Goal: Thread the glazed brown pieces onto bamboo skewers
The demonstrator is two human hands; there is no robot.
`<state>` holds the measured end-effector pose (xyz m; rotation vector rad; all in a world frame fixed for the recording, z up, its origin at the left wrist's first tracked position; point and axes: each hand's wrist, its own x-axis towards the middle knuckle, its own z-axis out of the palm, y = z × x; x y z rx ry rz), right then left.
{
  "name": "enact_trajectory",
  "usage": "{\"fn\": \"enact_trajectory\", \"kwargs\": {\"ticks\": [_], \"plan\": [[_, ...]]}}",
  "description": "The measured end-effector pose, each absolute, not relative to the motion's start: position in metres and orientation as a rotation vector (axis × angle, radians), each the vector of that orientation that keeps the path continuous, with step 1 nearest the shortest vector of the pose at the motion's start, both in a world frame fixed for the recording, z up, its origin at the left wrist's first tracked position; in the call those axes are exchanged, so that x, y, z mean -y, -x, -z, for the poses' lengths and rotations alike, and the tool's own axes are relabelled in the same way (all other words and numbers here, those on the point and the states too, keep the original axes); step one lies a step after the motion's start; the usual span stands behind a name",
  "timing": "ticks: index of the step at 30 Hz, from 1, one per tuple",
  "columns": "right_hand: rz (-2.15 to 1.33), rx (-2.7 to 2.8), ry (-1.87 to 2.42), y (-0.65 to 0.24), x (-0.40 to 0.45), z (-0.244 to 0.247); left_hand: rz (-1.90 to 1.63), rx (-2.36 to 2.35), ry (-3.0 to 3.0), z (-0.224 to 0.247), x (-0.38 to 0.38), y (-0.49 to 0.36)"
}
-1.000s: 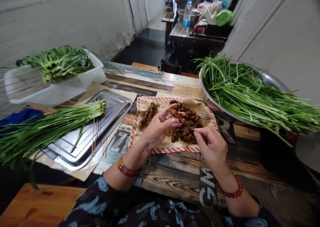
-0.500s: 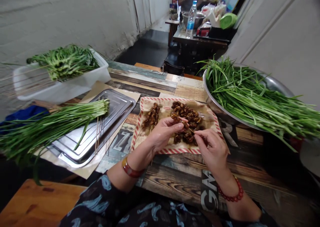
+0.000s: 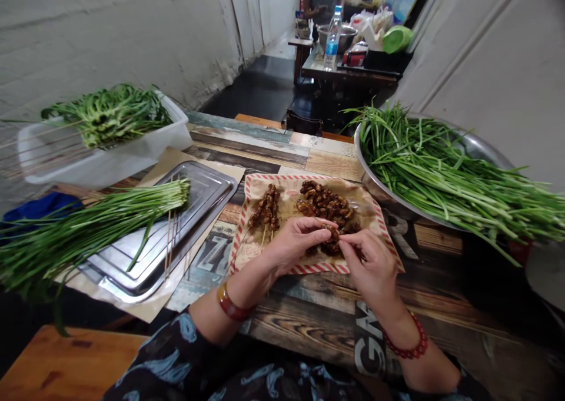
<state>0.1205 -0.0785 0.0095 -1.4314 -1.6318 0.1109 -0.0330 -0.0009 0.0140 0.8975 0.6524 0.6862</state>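
Note:
My left hand (image 3: 302, 239) pinches a dark brown glazed food piece (image 3: 330, 231) above a paper sheet with a red-striped border (image 3: 241, 254). Close by on the right, my right hand (image 3: 371, 259) has thumb and forefinger closed at the same piece's right end; the stick there is mostly hidden. Beneath and behind my hands lies a heap of brown glazed pieces (image 3: 329, 204). To the left on the paper, several skewered brown pieces (image 3: 267, 206) lie with their bare sticks towards me.
Long green stalks (image 3: 110, 215) and thin sticks lie across a metal tray lid (image 3: 203, 189) at left. Behind it, a white tub (image 3: 145, 145) holds skewered greens. A steel bowl (image 3: 368, 177) full of green stalks stands right. A person (image 3: 322, 0) stands beyond a far table.
My hands have come closer together, and my left hand has moved slightly right. The stick visible between them before is now mostly hidden. The view has shifted a little.

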Motion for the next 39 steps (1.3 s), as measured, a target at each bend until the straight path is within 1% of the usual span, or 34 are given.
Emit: {"fn": "enact_trajectory", "kwargs": {"ticks": [3,9,14,27,39], "plan": [[-0.123,1.613,1.446,-0.122,0.079,-0.009,-0.684,-0.61,-0.885,-0.017,-0.002,0.037],[-0.181,1.563,1.483,-0.126,0.079,-0.006,-0.904,-0.546,-0.876,-0.025,-0.015,0.051],[-0.195,1.557,1.489,-0.127,0.079,-0.004,-0.975,-0.506,-0.878,-0.026,-0.019,0.055],[-0.072,1.598,1.503,-0.127,0.081,-0.007,-1.034,-0.607,-0.867,-0.026,-0.017,0.049],[-0.078,1.603,1.524,-0.127,0.08,-0.01,-0.992,-0.615,-0.91,-0.022,-0.013,0.042]]}}
